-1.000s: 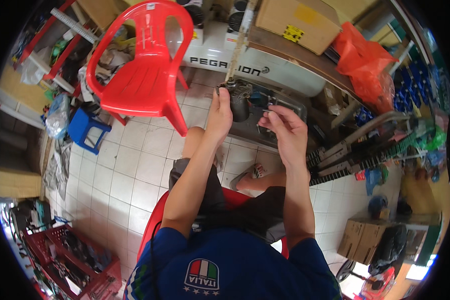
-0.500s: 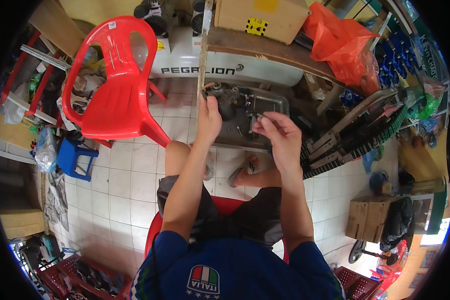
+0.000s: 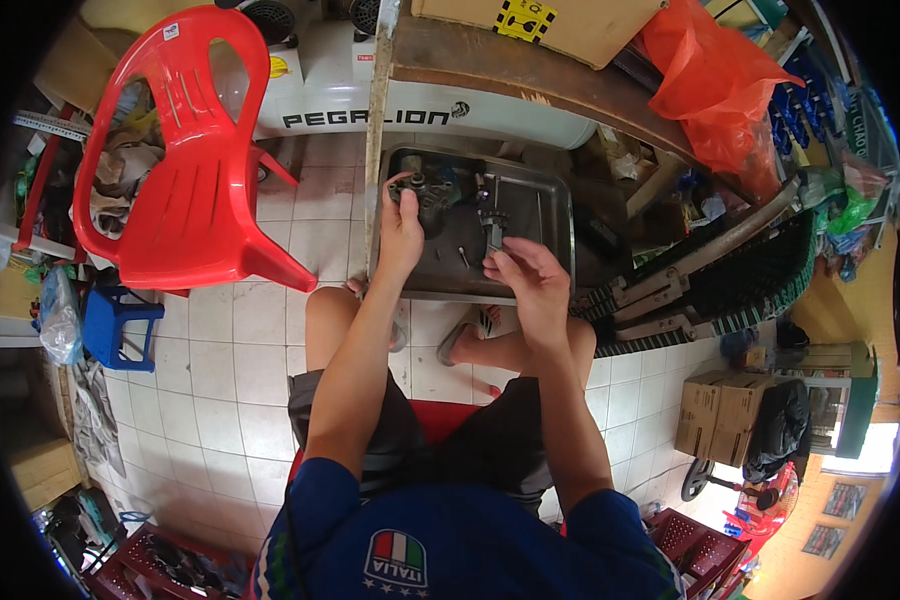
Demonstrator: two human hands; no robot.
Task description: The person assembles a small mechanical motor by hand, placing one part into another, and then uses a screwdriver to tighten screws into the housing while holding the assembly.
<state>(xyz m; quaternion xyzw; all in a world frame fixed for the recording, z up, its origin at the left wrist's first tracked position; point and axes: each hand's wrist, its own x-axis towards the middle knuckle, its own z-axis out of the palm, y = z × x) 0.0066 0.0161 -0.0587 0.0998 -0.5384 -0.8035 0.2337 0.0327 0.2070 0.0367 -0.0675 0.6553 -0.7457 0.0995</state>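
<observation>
My left hand (image 3: 400, 236) is closed on the edge of a dark, greasy metal housing (image 3: 433, 203), a machine part with a short round neck on top. The housing is over the left side of a shallow metal tray (image 3: 567, 222). My right hand (image 3: 536, 284) reaches to the tray's near right part, thumb and fingers pinched together. At its fingertips is a small grey metal piece (image 3: 495, 240), beside other dark parts. Small screw-like pieces (image 3: 463, 257) lie on the tray floor between my hands.
A wooden shelf (image 3: 510, 82) with a cardboard box (image 3: 590, 28) and an orange plastic bag (image 3: 705, 85) overhangs the far side. A red plastic chair (image 3: 185, 200) stands at left, with a blue stool (image 3: 120, 325) beyond it. Black-and-green slatted parts (image 3: 710, 290) lean at right.
The view has shifted, showing more of the tray. My left hand has lowered the housing toward the tray. My right hand has brought its small piece down to the parts there.
</observation>
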